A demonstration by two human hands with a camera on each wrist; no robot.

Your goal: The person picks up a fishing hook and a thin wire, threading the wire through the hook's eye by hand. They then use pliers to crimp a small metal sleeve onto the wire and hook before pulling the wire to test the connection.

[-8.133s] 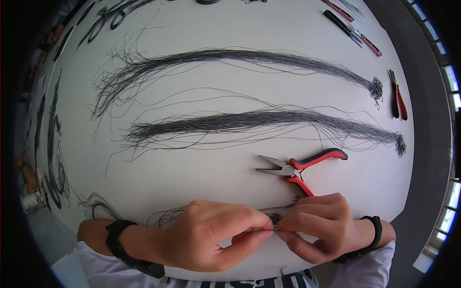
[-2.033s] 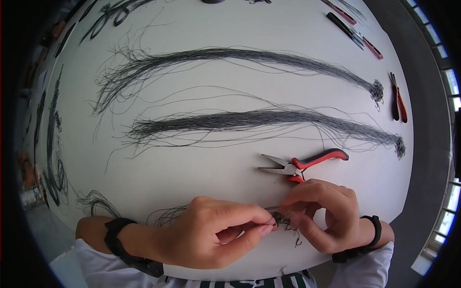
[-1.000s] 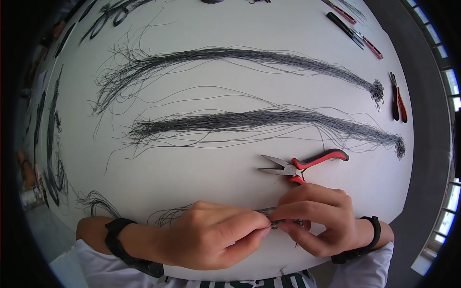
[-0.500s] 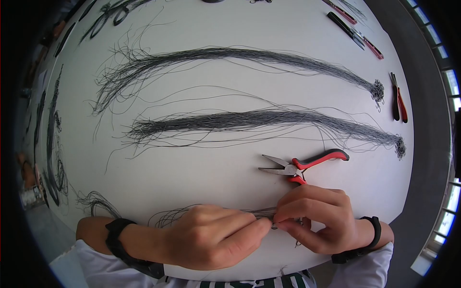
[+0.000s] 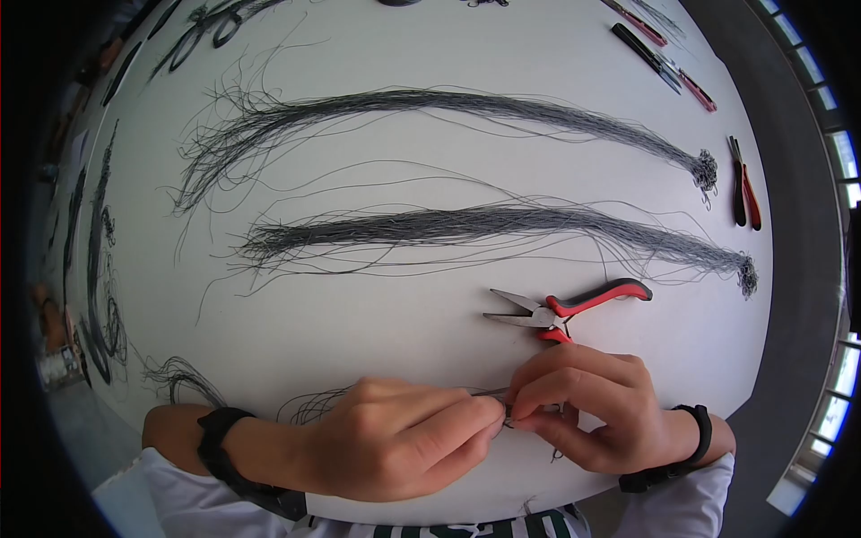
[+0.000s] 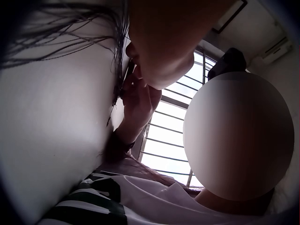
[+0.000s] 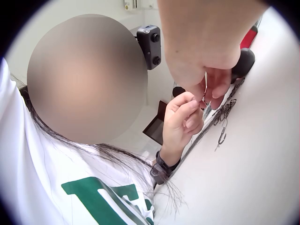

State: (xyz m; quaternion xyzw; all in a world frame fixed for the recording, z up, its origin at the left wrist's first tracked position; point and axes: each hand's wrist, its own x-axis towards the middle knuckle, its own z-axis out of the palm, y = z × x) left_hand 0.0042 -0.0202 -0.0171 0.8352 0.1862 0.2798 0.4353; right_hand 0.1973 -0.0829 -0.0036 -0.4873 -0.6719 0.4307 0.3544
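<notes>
In the head view, the left hand and right hand are pinching a bundle of thin dark wire strands at lower centre; red-and-black-handled metal pliers are lying just above on the white surface. In the left wrist view, strands are fanning across the upper left. In the right wrist view, curled wire ends are showing right of centre.

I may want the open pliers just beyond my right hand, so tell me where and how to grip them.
Likely by the upper handle of the pliers, from the right: it reaches that way, plainly in view, while the open jaws point left. Your right hand hides part of the lower handle, so ease it back before closing round both.
</notes>
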